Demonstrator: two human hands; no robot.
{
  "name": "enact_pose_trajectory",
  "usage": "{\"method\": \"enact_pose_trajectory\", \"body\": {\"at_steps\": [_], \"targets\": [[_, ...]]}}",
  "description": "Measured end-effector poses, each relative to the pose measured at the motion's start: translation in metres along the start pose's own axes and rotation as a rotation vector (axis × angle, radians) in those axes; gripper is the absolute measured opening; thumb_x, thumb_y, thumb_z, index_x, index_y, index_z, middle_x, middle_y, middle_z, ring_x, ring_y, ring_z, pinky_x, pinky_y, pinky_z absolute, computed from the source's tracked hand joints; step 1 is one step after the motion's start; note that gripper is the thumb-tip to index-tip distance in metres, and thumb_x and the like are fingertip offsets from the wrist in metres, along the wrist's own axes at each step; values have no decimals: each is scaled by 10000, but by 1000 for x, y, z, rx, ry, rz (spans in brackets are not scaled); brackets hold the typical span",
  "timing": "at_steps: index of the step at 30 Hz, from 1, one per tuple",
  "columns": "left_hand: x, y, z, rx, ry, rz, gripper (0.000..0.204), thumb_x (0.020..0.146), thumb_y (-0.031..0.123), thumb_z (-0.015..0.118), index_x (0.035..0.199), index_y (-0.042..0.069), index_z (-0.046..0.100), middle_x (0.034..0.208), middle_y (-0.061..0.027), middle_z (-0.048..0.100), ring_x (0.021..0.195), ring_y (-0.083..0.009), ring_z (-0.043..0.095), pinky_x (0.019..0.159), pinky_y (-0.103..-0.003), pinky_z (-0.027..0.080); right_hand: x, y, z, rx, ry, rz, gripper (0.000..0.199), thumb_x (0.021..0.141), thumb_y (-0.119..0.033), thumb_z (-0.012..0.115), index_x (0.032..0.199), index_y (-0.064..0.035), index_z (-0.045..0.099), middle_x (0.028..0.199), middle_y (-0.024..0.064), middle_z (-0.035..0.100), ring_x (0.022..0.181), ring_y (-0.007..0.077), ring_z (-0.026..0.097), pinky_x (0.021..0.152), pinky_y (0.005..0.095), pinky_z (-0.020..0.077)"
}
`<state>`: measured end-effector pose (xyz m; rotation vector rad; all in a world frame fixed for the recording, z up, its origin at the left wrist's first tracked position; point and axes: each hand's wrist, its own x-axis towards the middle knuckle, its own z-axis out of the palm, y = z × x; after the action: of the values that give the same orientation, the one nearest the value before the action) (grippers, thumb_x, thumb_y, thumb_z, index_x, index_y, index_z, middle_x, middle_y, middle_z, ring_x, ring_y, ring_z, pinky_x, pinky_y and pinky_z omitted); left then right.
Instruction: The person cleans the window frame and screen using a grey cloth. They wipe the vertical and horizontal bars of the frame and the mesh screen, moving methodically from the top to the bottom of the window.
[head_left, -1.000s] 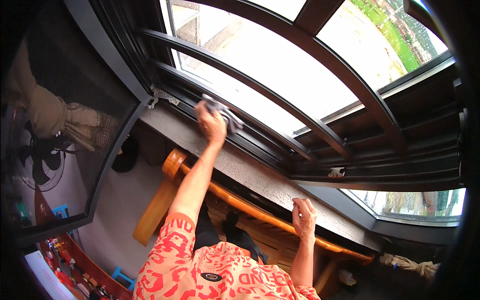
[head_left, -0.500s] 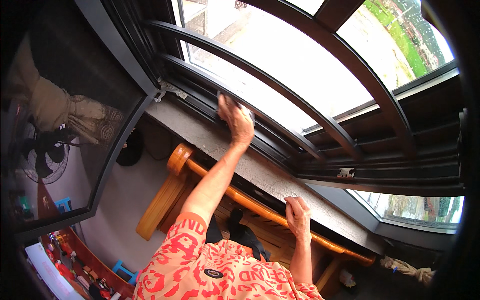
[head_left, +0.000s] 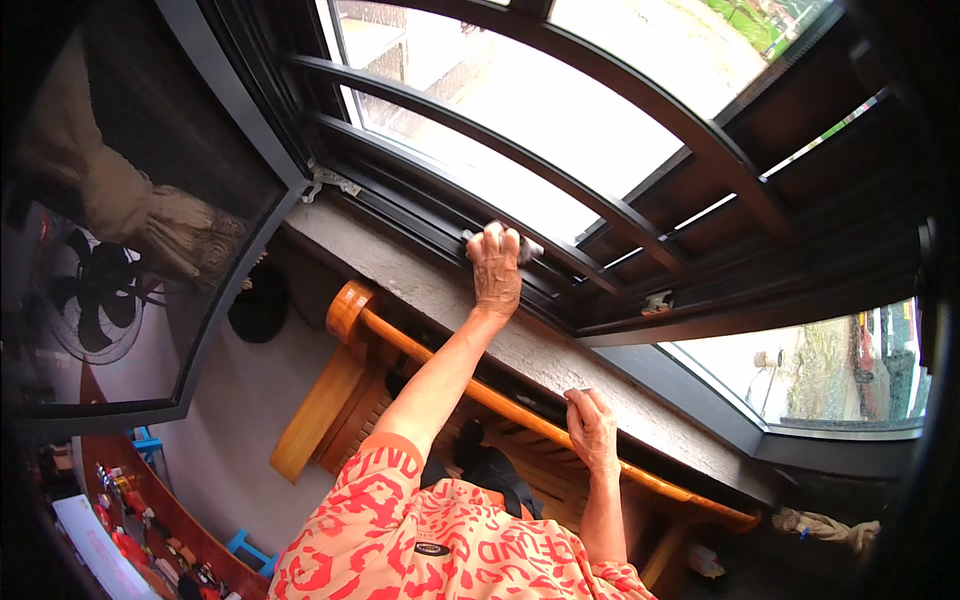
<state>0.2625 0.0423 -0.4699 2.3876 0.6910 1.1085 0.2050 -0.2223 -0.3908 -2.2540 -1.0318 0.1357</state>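
1. Left hand is wrapped around a crumpled grey-and-white fabric cloth, fingers bent over its bunched middle.
2. That cloth sits at the ribbed black metal window track, poking out beyond the fingers on both sides. Its folds suggest something light, soft and limp, with no risk of breaking; whether it is damp cannot be told. A bunched middle is the best place to take hold, since loose corners would probably flop or catch in the grooves.
3. Below and just right of the left wrist, a glossy orange-brown wooden rail slants down to the right, alongside a rough, pale grey sill.
4. Right hand hangs near the sill and the rail, fingers loosely curled; I cannot tell whether it holds anything small or touches the sill.
5. Farther right, a small silvery metal latch is fixed to the dark frame, with thick black curved bars above it.
6. At the far right, a clear glass pane shows daylight outside.
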Motion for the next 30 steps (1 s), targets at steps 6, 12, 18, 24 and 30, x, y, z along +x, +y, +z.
{"method": "enact_pose_trajectory", "body": {"at_steps": [6,12,18,24,30], "targets": [[-57,37,-37,-580,-203,-295,216,808,69,602,1011,73,529,984,-109,567,915,-294,534,876,-403,419,26,-22,-17,22,81,-162,432,738,-30,676,1158,-91,593,1181,160,531,1058,365,526,899,428,458],[-49,113,-133,-2052,-626,-1038,313,899,224,525,1177,83,558,1062,-5,604,1001,-139,579,939,-306,459,49,-50,-8,395,220,-218,631,761,-88,680,1355,-103,469,1389,242,358,1301,412,349,1062,456,321],[3,122,-184,-1473,-776,-520,723,913,621,452,1453,170,289,1410,-11,377,1274,-174,369,1016,-361,343,91,-85,-30,165,631,-386,515,722,99,635,1206,-63,571,1238,224,497,1123,393,530,915,410,474],[57,72,-188,-892,-392,-420,442,947,315,565,1300,58,495,1252,-56,472,1077,-163,445,895,-291,421,148,-108,-48,-230,856,-77,654,718,65,646,1337,-77,487,1217,246,425,987,414,570,791,420,525],[124,-5,-193,-493,110,-85,381,844,79,631,1204,66,504,1237,-87,435,1105,-221,436,769,-291,444,170,-131,-50,-440,670,345,658,715,-113,722,1329,-186,499,1213,157,436,971,339,595,751,403,548]]}}
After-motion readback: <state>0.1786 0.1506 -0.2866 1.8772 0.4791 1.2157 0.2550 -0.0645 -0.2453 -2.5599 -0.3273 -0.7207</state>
